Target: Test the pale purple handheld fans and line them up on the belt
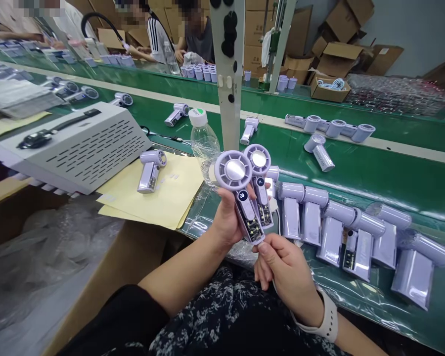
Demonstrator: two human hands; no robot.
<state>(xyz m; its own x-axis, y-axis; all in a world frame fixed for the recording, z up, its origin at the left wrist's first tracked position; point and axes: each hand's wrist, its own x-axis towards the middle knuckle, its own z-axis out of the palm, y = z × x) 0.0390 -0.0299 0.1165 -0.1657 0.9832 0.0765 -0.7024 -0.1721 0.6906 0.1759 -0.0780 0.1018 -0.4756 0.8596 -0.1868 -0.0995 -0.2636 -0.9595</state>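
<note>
My left hand [228, 217] is closed around two lilac handheld fans side by side. The front handheld fan [233, 170] has its round head up and its handle tilted down to the right; a lit number display and bare circuit board show on the handle. Partly behind it, the second handheld fan [258, 159] also shows a lit display and open circuitry. At the front fan's lower end, my right hand [284, 267] pinches with thumb and forefinger; whatever lies between these fingertips is hidden.
Several lilac fans [330, 237] lie along the bench at right. Another fan [152, 170] rests on yellow paper [174, 190], beside a grey vented box [96, 143]. A plastic bottle [203, 141] stands before a metal post [228, 74]. People work across the green belt [411, 143].
</note>
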